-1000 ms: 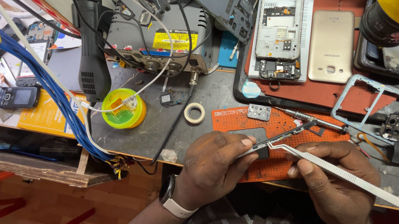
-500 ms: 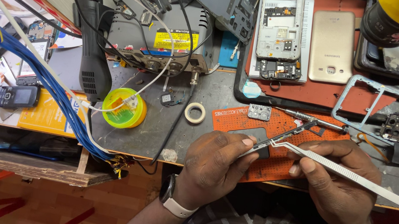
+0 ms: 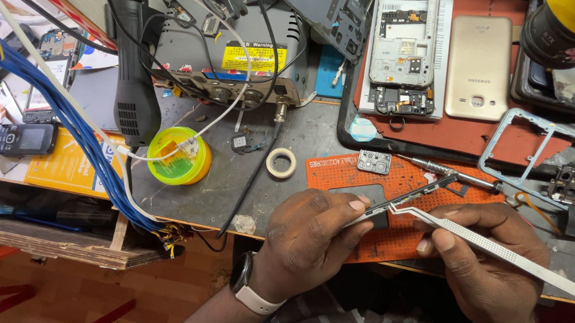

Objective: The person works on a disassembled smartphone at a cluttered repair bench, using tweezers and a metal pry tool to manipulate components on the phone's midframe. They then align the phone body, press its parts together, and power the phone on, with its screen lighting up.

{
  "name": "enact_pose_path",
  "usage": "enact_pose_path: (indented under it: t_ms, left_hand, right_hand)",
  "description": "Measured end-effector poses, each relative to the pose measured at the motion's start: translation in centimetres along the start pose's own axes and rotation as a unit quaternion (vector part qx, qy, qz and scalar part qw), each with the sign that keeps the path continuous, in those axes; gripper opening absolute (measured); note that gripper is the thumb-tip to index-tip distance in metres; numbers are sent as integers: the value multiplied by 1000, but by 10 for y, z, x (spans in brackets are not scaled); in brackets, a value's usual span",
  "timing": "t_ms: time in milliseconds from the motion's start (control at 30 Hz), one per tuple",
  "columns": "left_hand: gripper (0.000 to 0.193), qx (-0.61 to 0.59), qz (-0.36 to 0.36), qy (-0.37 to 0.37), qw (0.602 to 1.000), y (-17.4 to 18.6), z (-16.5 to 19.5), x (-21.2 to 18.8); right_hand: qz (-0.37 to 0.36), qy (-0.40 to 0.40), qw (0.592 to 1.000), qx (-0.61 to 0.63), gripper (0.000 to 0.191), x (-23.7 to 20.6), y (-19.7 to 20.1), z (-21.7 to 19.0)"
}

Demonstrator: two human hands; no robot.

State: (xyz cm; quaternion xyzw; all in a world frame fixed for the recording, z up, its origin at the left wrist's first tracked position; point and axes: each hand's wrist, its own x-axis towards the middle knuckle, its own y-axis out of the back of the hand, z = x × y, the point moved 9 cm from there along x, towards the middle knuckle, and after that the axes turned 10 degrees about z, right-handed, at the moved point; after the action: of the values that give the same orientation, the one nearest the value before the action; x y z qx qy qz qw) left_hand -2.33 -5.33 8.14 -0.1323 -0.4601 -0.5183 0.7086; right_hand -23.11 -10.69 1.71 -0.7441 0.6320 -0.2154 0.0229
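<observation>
My left hand (image 3: 310, 238) pinches a thin dark phone part (image 3: 404, 201), a narrow strip held edge-on over the orange perforated mat (image 3: 407, 184). My right hand (image 3: 486, 266) grips silver tweezers (image 3: 511, 254), whose tips touch the strip near my left fingertips. A small screwdriver (image 3: 447, 171) lies on the mat just beyond the hands, next to a little square metal shield (image 3: 374, 162).
A red tray (image 3: 453, 134) at the back holds an opened phone (image 3: 402, 45) and a gold back cover (image 3: 481, 65). A phone frame (image 3: 564, 163) lies right. Left: hot-air gun (image 3: 130, 60), yellow-green tin (image 3: 179, 156), tape roll (image 3: 281, 162), blue wires (image 3: 77, 128), small black keypad phone (image 3: 22, 139).
The two hands and the tweezers have barely shifted; the strip stays pinched in the same place over the mat.
</observation>
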Motion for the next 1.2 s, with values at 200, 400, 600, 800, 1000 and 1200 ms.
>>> enact_pose_path:
  t_ms: [200,400,600,800,1000,1200]
  left_hand:
    - [35,-1,-1,-2,1000,0,-1,-1]
    - [35,-1,-2,-1,1000,-1,-1,-2]
    - [35,-2,-3,-1,1000,0,0,-1]
    - [36,-1,-4,-3,1000,0,0,-1]
    - [36,0,-4,-3,1000,-1,0,-1]
    - [37,2,0,-3,1000,0,-1,-1]
  right_hand:
    - [-1,0,1000,-2,11,-1,-1,-2]
    - [-13,11,1000,-11,14,2,-4,-2]
    - [-5,7,1000,-10,15,0,-1,-1]
    - [5,-1,1000,-13,14,-2,2,-1]
    - [6,-4,1000,-7,16,-2,2,0]
    - [10,-16,1000,13,17,-2,5,4]
